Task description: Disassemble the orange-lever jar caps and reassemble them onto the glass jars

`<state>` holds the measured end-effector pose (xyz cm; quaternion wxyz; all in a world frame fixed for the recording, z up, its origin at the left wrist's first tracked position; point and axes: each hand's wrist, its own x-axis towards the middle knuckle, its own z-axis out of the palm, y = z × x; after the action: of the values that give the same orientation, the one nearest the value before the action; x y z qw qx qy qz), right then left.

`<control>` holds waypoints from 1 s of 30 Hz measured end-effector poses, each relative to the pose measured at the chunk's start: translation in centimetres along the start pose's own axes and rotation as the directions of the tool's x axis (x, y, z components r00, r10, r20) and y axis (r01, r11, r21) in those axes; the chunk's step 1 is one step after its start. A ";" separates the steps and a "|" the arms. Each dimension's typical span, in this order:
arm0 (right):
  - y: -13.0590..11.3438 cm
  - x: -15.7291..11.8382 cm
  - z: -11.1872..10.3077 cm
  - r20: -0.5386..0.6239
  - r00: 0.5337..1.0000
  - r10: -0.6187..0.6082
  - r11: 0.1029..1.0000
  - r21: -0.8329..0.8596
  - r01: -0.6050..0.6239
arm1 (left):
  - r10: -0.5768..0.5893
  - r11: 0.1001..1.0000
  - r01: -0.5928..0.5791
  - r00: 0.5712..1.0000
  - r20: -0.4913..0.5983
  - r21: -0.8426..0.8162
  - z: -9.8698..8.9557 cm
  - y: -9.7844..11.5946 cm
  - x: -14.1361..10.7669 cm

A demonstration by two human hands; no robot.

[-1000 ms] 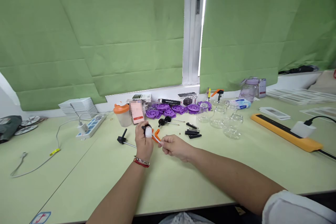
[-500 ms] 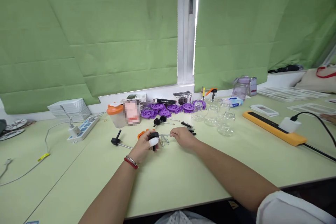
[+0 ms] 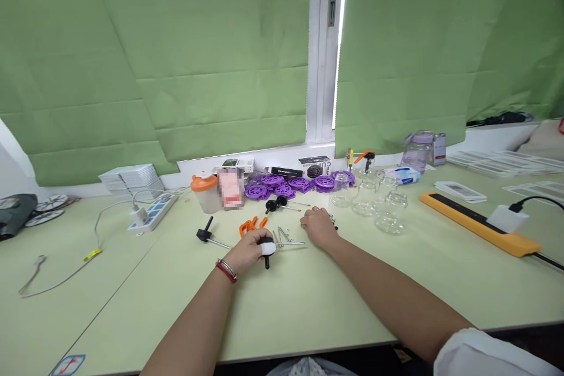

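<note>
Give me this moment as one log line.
left hand: holds black part with metal rod | right hand: beside spring, grip hidden | near left hand: orange parts, metal pieces | behind: purple parts

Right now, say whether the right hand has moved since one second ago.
Yes: the right hand has moved rightward and forward, closer to the yellow power strip.

Near me, the counter point(image 3: 304, 305) lies open to pass over. The metal rod point(image 3: 291, 243) in my left hand point(image 3: 247, 251) narrows the gap to my right hand point(image 3: 319, 228). Orange plastic parts point(image 3: 247, 227) sit just beyond; purple wheel-shaped parts point(image 3: 325, 183) and, farther right, clear jars point(image 3: 390, 224) block the far side.
</note>
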<state>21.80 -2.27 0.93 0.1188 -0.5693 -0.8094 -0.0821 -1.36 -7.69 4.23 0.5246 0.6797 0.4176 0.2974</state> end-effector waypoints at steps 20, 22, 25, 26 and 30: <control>-0.4 -0.6 -0.7 -0.068 0.998 -0.013 0.975 0.219 0.028 | 0.004 0.997 -0.008 0.998 0.058 0.082 0.2 -0.5 -0.3; -0.3 -0.8 -1.3 -0.076 0.995 0.071 0.922 0.387 -0.036 | -0.015 0.996 0.009 0.998 0.059 0.091 0.2 -0.5 -0.3; -0.4 -1.3 -2.3 0.018 0.977 0.212 0.725 0.667 -0.170 | -0.045 0.995 0.040 0.997 0.057 0.090 0.3 -0.4 -0.4; -0.4 -1.5 -2.6 0.077 0.966 0.247 0.630 0.745 -0.221 | -0.051 0.995 0.046 0.997 0.057 0.085 0.3 -0.3 -0.4; -0.8 -2.8 -3.0 0.330 0.896 0.296 0.247 0.880 -0.406 | -0.083 0.995 0.080 0.996 0.042 0.059 0.4 -0.3 -0.5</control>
<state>22.22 -5.87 3.06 0.3984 -0.5650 -0.5639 0.4517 -1.32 -8.24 3.90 0.5257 0.6835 0.4414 0.2483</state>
